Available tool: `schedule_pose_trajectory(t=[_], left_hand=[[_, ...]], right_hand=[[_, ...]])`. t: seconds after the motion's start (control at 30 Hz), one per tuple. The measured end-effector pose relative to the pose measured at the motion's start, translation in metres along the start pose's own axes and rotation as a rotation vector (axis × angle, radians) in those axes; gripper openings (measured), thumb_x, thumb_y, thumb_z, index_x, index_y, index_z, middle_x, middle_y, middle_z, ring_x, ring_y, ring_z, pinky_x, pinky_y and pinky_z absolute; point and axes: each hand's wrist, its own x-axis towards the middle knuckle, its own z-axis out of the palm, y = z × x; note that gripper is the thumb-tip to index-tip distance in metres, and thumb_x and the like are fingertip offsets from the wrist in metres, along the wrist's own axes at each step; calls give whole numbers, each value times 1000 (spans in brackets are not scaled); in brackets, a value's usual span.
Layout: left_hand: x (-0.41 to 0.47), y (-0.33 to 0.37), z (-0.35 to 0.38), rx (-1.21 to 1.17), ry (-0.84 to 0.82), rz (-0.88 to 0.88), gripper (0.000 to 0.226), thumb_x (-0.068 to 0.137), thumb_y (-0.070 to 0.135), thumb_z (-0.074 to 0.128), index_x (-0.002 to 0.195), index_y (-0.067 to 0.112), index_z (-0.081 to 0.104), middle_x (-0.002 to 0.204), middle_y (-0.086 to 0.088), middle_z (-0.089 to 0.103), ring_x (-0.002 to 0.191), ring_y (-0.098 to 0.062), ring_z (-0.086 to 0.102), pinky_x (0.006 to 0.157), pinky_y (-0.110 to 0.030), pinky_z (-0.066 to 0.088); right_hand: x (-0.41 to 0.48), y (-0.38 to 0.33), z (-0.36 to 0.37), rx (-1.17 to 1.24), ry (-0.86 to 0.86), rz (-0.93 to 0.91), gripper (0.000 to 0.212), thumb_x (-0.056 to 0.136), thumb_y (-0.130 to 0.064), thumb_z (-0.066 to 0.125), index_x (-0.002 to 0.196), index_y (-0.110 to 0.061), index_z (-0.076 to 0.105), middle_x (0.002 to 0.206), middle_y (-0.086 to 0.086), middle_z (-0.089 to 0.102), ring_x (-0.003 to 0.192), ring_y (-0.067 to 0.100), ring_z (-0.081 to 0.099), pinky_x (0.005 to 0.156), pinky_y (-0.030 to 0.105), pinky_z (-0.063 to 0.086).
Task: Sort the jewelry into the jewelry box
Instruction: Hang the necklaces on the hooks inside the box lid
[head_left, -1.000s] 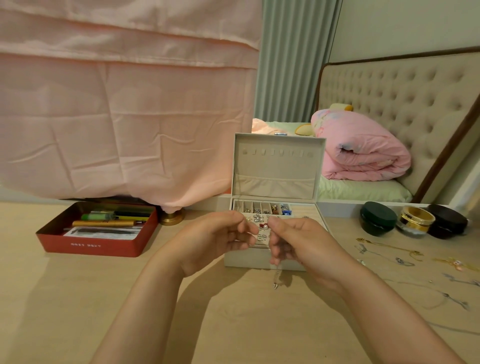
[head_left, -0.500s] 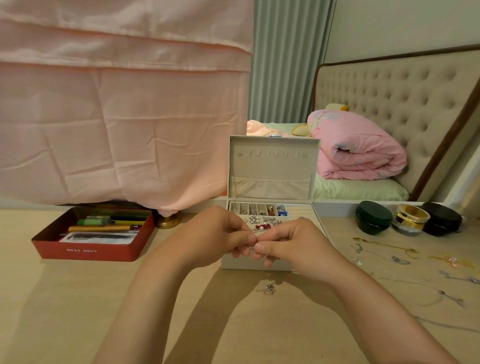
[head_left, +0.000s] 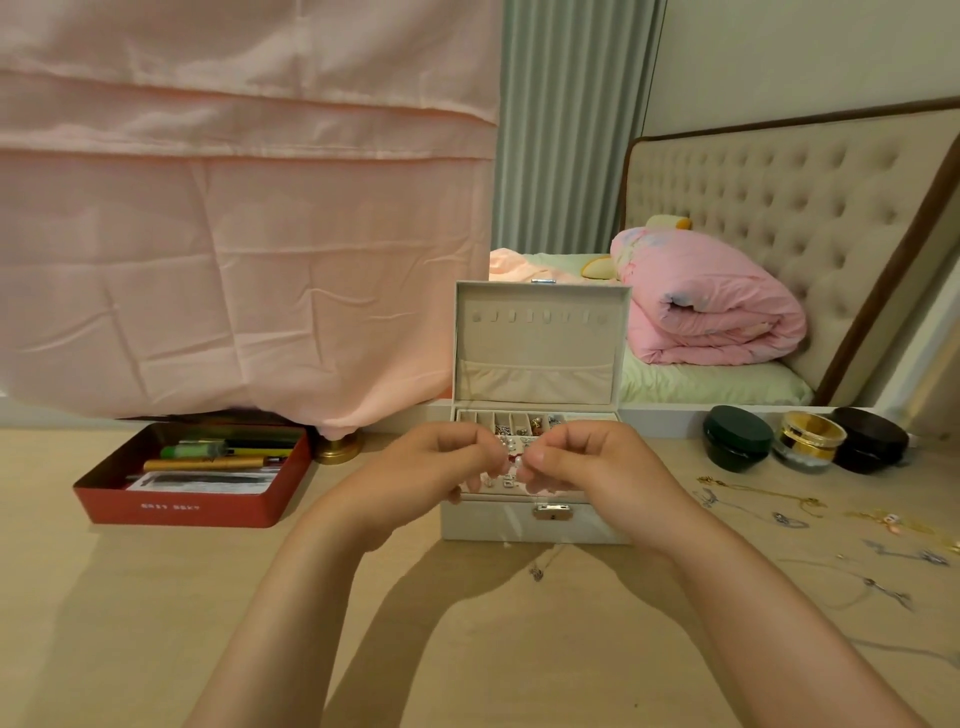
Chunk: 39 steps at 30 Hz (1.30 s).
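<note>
The white jewelry box (head_left: 535, 522) stands open on the desk, its lid upright and its top tray holding several small earrings and rings. My left hand (head_left: 439, 467) and my right hand (head_left: 587, 467) are held close together just in front of the tray, each pinching an end of a thin silver necklace. Its chain drops in front of the box and its pendant (head_left: 536, 573) hangs at or just above the desk surface. The chain between my fingertips is too fine to make out.
Several loose necklaces (head_left: 769, 501) lie on the desk to the right. Behind them stand a dark green jar (head_left: 736, 437), a gold-banded jar (head_left: 810, 441) and a black jar (head_left: 870, 439). A red tin (head_left: 176, 506) of pens sits at left, under a hanging pink cloth (head_left: 234, 260).
Both hands have lifted slightly toward the box tray and parted a little, still pinching the necklace. The pendant, dangling a second ago, has stayed low near the desk.
</note>
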Motion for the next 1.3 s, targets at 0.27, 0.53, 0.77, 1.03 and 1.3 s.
schedule_pose_trajectory(t=[0.27, 0.53, 0.77, 1.03, 1.3], left_hand=[[25, 10, -17, -547, -68, -13, 22, 92, 24, 53, 73, 13, 53, 74, -6, 60, 75, -23, 63, 81, -35, 54], [72, 40, -45, -315, 158, 23, 13, 96, 24, 61, 88, 14, 59, 60, 7, 44, 55, -9, 39, 52, -22, 38], [131, 17, -60, 142, 603, 112, 28, 85, 32, 75, 67, 15, 64, 56, 9, 53, 54, -7, 45, 60, -27, 37], [173, -6, -70, 181, 714, -28, 40, 83, 33, 73, 54, 16, 51, 47, 5, 44, 50, -14, 43, 52, -26, 33], [186, -17, -70, 279, 729, -98, 47, 82, 36, 65, 49, 19, 36, 49, -1, 32, 51, -22, 33, 52, -30, 27]], right_hand=[[16, -32, -17, 247, -74, 50, 23, 103, -18, 52, 82, -11, 57, 59, 3, 41, 48, 19, 38, 46, 30, 45], [82, -77, -30, -25, 111, -60, 22, 103, -29, 54, 88, -15, 63, 59, -5, 40, 44, 9, 31, 42, 22, 27], [158, -51, -19, -359, 359, -202, 16, 89, -28, 74, 79, -16, 73, 70, -10, 63, 68, 4, 56, 66, 25, 41], [214, -20, 12, -371, 610, -127, 11, 80, -32, 79, 76, -23, 74, 75, -9, 70, 79, 14, 66, 71, 32, 54], [230, -10, 28, -520, 691, -167, 9, 86, -30, 71, 80, -23, 72, 79, -8, 70, 78, 18, 62, 61, 27, 41]])
